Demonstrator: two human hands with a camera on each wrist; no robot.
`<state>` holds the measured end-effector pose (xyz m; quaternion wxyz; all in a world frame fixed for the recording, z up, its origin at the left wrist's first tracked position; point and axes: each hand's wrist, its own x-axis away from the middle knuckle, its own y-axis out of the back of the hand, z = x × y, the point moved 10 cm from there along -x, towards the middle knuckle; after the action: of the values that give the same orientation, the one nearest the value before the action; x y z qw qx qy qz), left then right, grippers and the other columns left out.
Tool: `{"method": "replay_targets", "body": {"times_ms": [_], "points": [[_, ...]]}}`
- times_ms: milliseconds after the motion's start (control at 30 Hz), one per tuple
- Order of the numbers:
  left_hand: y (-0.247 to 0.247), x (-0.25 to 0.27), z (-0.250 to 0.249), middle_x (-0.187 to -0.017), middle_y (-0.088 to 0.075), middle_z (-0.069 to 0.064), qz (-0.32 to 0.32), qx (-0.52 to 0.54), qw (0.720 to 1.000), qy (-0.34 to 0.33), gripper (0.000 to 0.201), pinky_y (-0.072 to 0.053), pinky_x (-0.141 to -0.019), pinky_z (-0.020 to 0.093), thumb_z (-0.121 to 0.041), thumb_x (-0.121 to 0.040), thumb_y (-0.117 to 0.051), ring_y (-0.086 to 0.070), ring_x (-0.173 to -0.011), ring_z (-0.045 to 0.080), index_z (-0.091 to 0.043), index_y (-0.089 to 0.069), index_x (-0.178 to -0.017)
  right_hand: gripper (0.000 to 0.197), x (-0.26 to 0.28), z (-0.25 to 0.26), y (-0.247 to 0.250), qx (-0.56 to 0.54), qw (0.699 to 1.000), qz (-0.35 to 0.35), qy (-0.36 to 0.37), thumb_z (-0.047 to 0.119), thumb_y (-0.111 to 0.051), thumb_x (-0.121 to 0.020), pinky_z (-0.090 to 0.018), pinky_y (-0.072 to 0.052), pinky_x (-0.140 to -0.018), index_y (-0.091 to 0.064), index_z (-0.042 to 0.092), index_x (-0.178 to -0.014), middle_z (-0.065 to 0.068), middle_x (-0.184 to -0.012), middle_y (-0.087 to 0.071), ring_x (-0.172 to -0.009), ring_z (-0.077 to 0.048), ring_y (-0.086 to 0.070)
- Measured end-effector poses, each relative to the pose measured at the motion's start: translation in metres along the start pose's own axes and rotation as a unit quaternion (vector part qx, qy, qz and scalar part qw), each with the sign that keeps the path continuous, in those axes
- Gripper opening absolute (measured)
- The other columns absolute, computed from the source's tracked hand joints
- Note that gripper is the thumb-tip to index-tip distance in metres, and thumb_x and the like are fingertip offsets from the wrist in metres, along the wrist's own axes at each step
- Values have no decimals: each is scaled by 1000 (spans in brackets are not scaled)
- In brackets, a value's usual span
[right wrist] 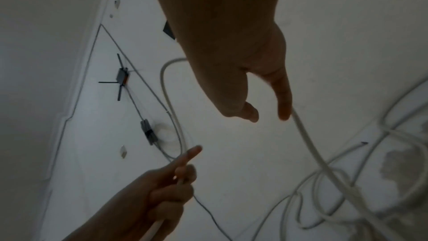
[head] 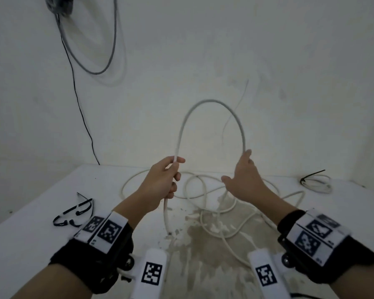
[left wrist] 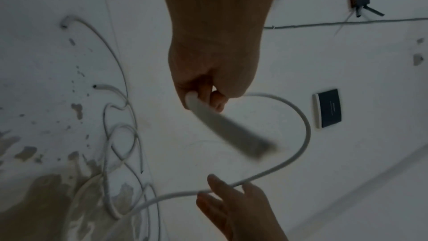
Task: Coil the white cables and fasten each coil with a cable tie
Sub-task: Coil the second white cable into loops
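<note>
While the left hand (head: 162, 182) grips it, the smooth white cable (head: 212, 102) arches round.

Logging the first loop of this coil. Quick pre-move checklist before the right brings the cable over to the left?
1. Left hand grips white cable: ok.
2. Right hand holds cable firmly: not ok, fingers straight, only touching.
3. Loop arched between the hands: ok.
4. Slack on table untangled: not ok, strands cross.
5. Black cable ties within reach: ok.
6. Cable's far end free: cannot tell.
</note>
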<state>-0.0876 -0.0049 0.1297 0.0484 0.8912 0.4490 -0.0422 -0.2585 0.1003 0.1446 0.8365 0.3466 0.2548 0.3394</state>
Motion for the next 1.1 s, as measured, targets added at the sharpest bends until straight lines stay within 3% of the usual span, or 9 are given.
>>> {"method": "replay_targets", "body": {"times_ms": [100,267,433,567,700,800,900,1000,1100], "points": [[-8,-2,-8,-65,-46,1,-3,-38,999,-32,23,-25,-38,18,-21,-101,-40,-29,-37,5,-15,-61,-108,105,17,40,16,23,988,-114,97,14,-63,-86,-31,-26,-106,23,-2,-142,-17,-153,27,-140,-33,-11],[33,-6,-18,-69,-60,-1,-183,-56,978,-80,21,-37,-54,21,-22,-97,-50,-43,-51,7,-17,-67,-107,73,39,78,66,-65,928,-307,202,31,-60,-81,-28,-14,-83,-25,15,-142,1,-146,-27,-110,-14,-25],[62,-8,-28,-80,-63,-4,-240,64,964,-97,15,-38,-71,23,-19,-93,-56,-44,-63,6,-18,-70,-96,27,31,85,61,-157,933,-209,246,36,-38,-99,-25,-29,-79,-52,16,-112,-4,-72,-57,-81,-10,-50],[62,-8,-30,-60,-38,-7,-220,325,918,-55,19,-27,-65,26,-15,-87,-45,-31,-56,8,-17,-54,-71,36,27,92,12,-214,940,46,261,28,-37,-101,-28,-40,-52,-55,8,-77,-9,-56,-45,-46,-14,-47],[56,-9,-34,-52,-29,-7,-185,498,846,-42,27,-26,-69,30,-29,-83,-46,-25,-48,11,-19,-39,-59,36,29,80,-30,-207,947,195,149,42,-38,-98,-23,-34,-49,-53,10,-94,-3,-56,-56,-46,-11,-39],[57,-6,-33,-54,-22,-5,-183,539,820,-53,30,-31,-72,29,-22,-80,-47,-23,-49,13,-20,-30,-55,36,25,78,-34,-190,958,175,127,51,-40,-95,-24,-38,-57,-39,18,-109,-3,-91,-67,-49,-12,-46],[57,-4,-38,-51,-22,-3,-141,582,795,-99,20,-39,-77,32,-12,-60,-39,-26,-50,15,-19,-27,-46,36,20,83,-30,-270,942,148,131,41,-48,-95,-23,-34,-65,-37,17,-119,15,-114,-52,-53,-9,-57],[47,-2,-48,-48,-42,1,-72,522,840,-130,15,-46,-86,37,-3,-57,-37,-47,-61,21,-12,-41,-46,30,13,82,-19,-401,901,115,118,25,-58,-92,-22,-31,-64,-38,28,-113,18,-123,-55,-54,-9,-57],[27,-7,-34,-95,-64,12,-33,312,946,-82,33,-52,-89,39,12,-89,-29,-61,-98,27,-4,-57,-90,26,7,81,-5,-440,885,90,119,21,-57,-93,-22,-32,-62,-46,26,-116,15,-109,-68,-55,-9,-52]]}}
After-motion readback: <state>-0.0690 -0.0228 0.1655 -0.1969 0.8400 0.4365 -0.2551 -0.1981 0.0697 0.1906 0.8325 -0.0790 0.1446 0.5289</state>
